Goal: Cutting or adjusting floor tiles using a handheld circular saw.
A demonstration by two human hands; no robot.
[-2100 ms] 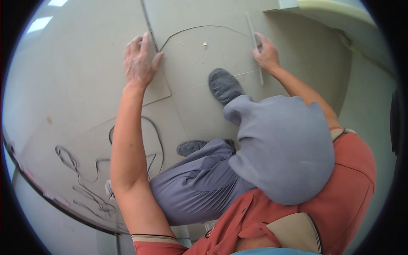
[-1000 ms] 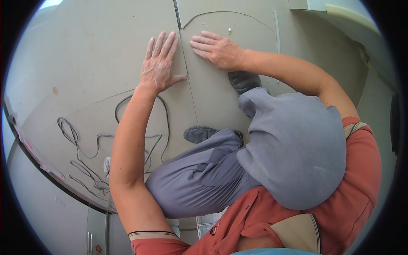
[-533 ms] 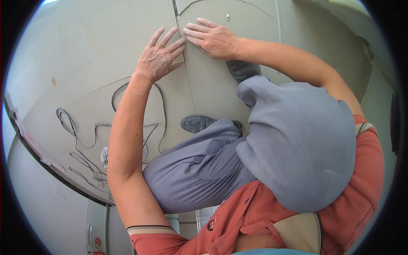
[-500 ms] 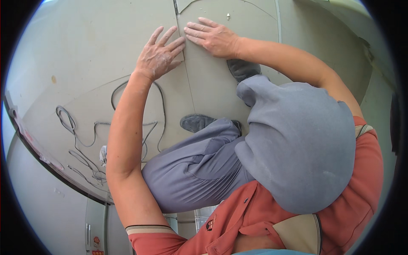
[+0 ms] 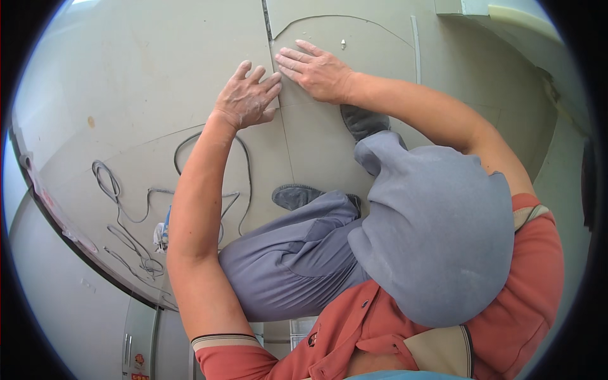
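Tiled floor (image 5: 329,142) lies beneath two hands (image 5: 246,102) (image 5: 321,75), two shoes (image 5: 296,196) (image 5: 364,121), one strip (image 5: 416,50).

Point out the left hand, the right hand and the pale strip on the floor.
Left hand (image 5: 246,104): head view, back of the hand.
Right hand (image 5: 324,75): head view, back of the hand.
Pale strip (image 5: 416,50): head view, middle of its visible length.

We record a coral-red shirt (image 5: 529,272) with beige collar (image 5: 440,350), dark-striped beige cuffs (image 5: 226,341) and a small chest emblem (image 5: 313,340). We note creased grey trousers (image 5: 437,234) and dark shoes (image 5: 296,196). We find left hand (image 5: 247,101) and right hand (image 5: 320,73) bare and dusty.
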